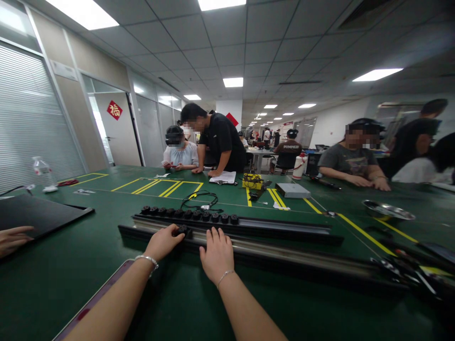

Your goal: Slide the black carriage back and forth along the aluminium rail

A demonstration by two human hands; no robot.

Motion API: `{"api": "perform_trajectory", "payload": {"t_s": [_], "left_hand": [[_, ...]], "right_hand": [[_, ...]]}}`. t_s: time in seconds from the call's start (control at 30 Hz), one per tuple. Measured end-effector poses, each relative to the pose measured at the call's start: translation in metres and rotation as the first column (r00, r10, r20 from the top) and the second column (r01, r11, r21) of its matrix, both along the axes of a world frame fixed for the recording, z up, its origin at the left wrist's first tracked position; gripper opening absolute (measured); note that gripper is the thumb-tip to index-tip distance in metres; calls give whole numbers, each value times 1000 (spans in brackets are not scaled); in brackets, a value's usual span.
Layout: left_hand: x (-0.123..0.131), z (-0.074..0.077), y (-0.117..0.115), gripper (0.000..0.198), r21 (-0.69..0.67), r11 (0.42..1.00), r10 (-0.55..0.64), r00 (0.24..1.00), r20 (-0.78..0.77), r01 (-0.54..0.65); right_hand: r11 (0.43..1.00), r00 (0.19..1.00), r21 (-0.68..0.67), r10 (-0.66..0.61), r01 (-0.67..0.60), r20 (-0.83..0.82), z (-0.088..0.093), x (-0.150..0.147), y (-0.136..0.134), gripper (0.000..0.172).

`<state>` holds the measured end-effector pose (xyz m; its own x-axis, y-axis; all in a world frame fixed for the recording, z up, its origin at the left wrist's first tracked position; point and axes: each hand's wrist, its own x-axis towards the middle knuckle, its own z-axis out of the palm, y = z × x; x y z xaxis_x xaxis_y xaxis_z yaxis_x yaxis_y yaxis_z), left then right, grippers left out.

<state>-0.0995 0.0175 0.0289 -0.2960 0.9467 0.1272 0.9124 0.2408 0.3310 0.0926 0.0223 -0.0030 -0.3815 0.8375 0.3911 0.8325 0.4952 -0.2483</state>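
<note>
A long black rail with a pale metallic channel (284, 251) lies across the green table in front of me. My left hand (164, 242) pinches a small black block (184, 231) that sits on this rail. To its right, my right hand (218, 253) rests across the rail with its fingers stretched out, holding nothing. Just behind lies a second black rail (284, 227). A row of several round-topped black blocks (188, 214) stands along its left part.
A black cable (201, 201), a yellow box (252, 181) and a grey box (292, 190) lie farther back. At right is a metal dish (388, 210). Another person's hand (14, 239) is by a black panel (46, 215) at left. People work across the table.
</note>
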Motion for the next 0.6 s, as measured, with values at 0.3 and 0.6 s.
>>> {"api": "perform_trajectory", "payload": {"t_s": [0.3,0.6], "left_hand": [[0,-2,-1,26,20,1000,-1,1000,-30,2],[-2,-2,-2,27,11,999,-43,999,-8,43]], "right_hand": [[1000,1000,8,10,-10,-2,3,0,-2,53],[1000,1000,18,12,-12,-6,3,1,-2,53]]}}
